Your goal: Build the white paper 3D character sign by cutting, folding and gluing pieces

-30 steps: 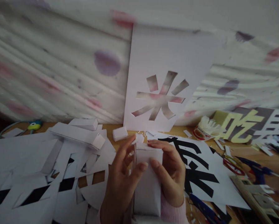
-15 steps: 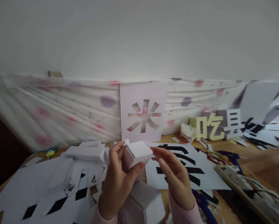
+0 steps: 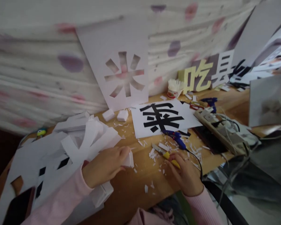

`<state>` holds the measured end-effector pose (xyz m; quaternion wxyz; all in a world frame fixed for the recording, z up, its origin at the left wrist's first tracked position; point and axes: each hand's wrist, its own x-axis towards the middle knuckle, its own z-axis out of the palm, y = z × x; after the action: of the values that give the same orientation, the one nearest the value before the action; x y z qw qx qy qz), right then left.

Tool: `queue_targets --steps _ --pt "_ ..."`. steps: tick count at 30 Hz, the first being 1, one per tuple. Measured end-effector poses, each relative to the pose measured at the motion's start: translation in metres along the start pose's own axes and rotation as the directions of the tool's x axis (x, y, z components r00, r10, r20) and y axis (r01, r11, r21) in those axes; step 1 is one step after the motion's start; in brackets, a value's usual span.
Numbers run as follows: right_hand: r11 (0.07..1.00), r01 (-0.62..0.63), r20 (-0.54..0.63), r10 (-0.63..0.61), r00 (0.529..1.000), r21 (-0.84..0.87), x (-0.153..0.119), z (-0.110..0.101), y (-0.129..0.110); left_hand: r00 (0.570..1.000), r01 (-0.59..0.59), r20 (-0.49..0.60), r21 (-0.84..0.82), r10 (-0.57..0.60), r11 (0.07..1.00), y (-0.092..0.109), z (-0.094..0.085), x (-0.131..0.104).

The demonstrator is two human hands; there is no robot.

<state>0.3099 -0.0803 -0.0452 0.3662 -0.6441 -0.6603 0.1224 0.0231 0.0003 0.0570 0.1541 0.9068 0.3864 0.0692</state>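
Observation:
Held in my left hand (image 3: 109,165) is a small white box-like piece (image 3: 129,160), its right end showing past my fingers above the wooden table (image 3: 128,193). My right hand (image 3: 184,173) has its fingers closed around the yellow handle of a utility knife (image 3: 170,157). The knife's blade points up and left over small white scraps (image 3: 152,153). Just beyond lies a blue glue gun (image 3: 178,138). Black character strokes (image 3: 162,117) rest on a white sheet (image 3: 137,128) behind it.
White foam-board parts (image 3: 81,134) pile up on the left, near a dark phone (image 3: 19,206). Two small white blocks (image 3: 123,115) sit near a cut-out board (image 3: 93,40). A power strip (image 3: 215,129) with cables lies right. Yellow and white characters (image 3: 198,78) stand behind.
The view has tilted down and turned. My right hand has left the white piece and now grips the knife. My left hand has lowered toward the table with its piece.

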Motion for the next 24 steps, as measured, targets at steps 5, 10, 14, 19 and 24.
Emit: queue_targets --steps 5,10,14,19,24 --pt "0.958 -0.114 -0.010 0.115 0.993 -0.264 -0.024 0.010 0.034 0.972 -0.119 0.214 0.098 0.096 0.988 0.006 0.040 0.002" --pt "0.913 -0.117 0.075 0.158 0.985 -0.392 -0.012 0.011 0.042 0.959 -0.169 0.254 0.162 0.125 0.972 0.009 0.064 0.000" --pt "0.914 -0.115 0.141 0.182 0.973 -0.389 -0.012 0.014 0.043 0.999 -0.024 0.035 0.304 0.014 0.952 0.028 0.081 -0.027" --pt "0.948 -0.107 0.223 0.179 0.958 -0.300 -0.024 0.022 0.043 0.971 0.078 -0.237 0.167 -0.037 0.983 0.059 0.093 -0.050" --pt "0.980 -0.105 0.175 0.134 0.975 -0.169 -0.021 0.012 0.038 0.803 0.190 -0.548 -0.141 -0.236 0.972 0.062 0.124 -0.035"
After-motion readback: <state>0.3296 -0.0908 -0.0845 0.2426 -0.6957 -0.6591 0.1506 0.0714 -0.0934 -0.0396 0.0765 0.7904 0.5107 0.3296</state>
